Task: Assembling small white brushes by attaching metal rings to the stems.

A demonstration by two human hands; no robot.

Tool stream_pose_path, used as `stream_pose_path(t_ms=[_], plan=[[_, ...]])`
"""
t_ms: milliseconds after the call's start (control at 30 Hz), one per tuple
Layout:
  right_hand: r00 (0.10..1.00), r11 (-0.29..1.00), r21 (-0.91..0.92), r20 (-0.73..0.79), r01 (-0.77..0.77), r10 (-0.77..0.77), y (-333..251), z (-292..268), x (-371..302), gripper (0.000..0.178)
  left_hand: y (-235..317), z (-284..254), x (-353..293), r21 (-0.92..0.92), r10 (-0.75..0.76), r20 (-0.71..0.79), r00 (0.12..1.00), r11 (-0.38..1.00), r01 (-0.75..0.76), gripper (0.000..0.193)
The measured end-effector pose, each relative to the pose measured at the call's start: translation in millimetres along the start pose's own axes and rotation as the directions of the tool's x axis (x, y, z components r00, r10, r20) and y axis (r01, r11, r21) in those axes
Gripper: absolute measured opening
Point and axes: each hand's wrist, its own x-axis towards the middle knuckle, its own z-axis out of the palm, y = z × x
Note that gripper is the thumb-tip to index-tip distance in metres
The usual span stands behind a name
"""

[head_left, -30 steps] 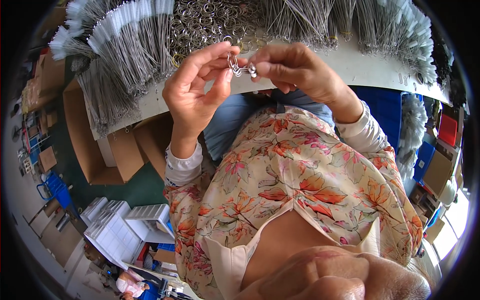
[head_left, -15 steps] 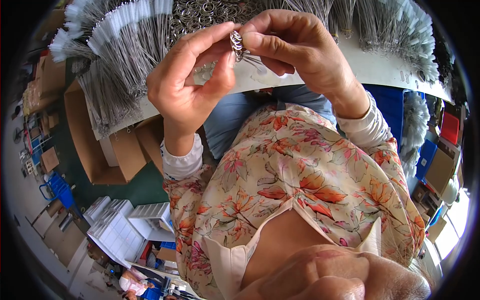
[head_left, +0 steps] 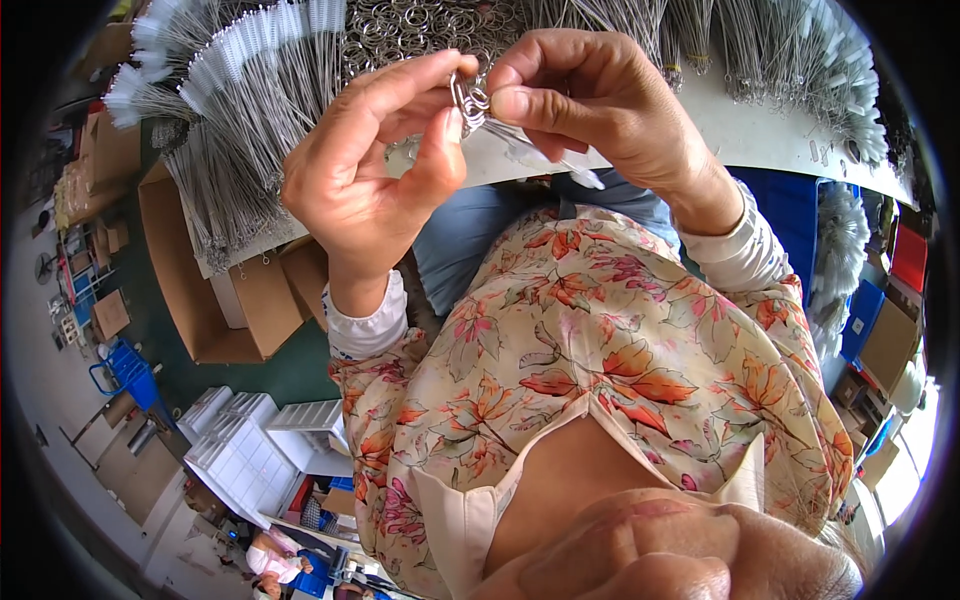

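While left fingers (head_left: 453, 126) and right fingers (head_left: 512, 104) pinch metal rings (head_left: 473, 110), white bristles (head_left: 588, 179) have appeared below.

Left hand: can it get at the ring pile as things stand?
Probably within reach: the ring pile lies just beyond the left hand, nothing visible between them. But its thumb and forefinger hold a ring, so a clean pick likely needs them freed.

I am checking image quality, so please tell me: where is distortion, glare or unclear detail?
All in head view: white table looks bowed; bright patch at far right is washed out; between left hand and right hand, metal rings are too small to separate clearly.
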Motion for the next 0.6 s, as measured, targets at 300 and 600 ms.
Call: stream_pose_path(t_ms=[300,600], plan=[[0.994,0.994,0.020,-0.035,0.103,-0.103,6.8,-1.7,2.5,0.015,-4.6,3.7,2.3,0.031,0.071,0.029,0.997,0.997,-0.072,0.027],[0.984,0.986,-0.144,0.143,-0.090,0.110,-27.0,-17.4,3.6,0.012,3.1,0.5,13.0,0.081,0.034,0.064,0.997,0.996,-0.039,0.025]])
